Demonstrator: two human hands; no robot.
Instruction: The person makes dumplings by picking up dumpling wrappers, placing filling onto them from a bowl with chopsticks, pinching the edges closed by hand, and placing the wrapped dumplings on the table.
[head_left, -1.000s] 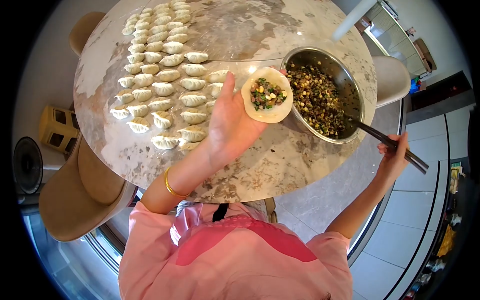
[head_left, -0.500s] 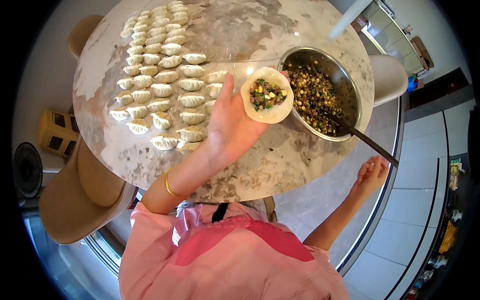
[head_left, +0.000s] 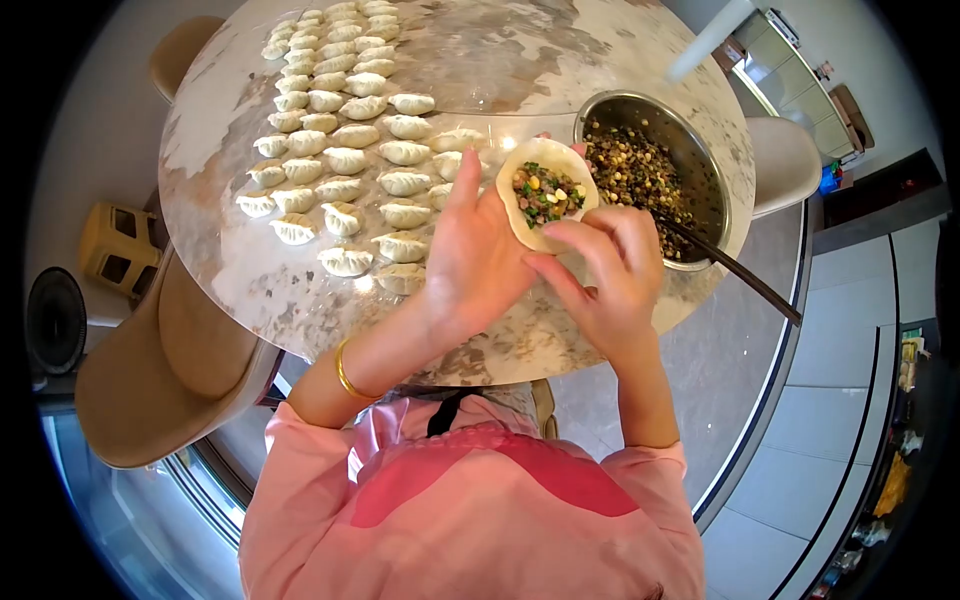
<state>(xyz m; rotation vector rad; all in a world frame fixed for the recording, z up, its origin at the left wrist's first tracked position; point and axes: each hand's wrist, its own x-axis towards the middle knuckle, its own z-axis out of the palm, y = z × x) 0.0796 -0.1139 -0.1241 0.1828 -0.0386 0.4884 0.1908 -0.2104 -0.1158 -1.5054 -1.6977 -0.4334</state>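
Note:
A round dumpling wrapper (head_left: 545,150) rests on the fingers of my left hand (head_left: 474,248), which is palm up with the thumb apart. A heap of chopped filling (head_left: 548,194) with green, yellow and brown bits sits in the wrapper's middle. My right hand (head_left: 622,270) pinches the wrapper's near edge between thumb and fingers. Just right of the wrapper is a steel bowl (head_left: 714,180) holding more filling. A dark-handled utensil (head_left: 752,278) leans in it over the rim; its tip is buried in the filling.
Rows of pleated dumplings (head_left: 345,160) cover the left part of the round marbled table (head_left: 480,352). Brown chairs (head_left: 150,370) stand at the left, and a pale chair (head_left: 785,165) stands behind the bowl. White cabinets (head_left: 830,410) line the right side.
My right hand has come up from the lower right, beyond the table edge, and now grips the wrapper's edge. My left hand still holds the filled wrapper. The view has shifted slightly.

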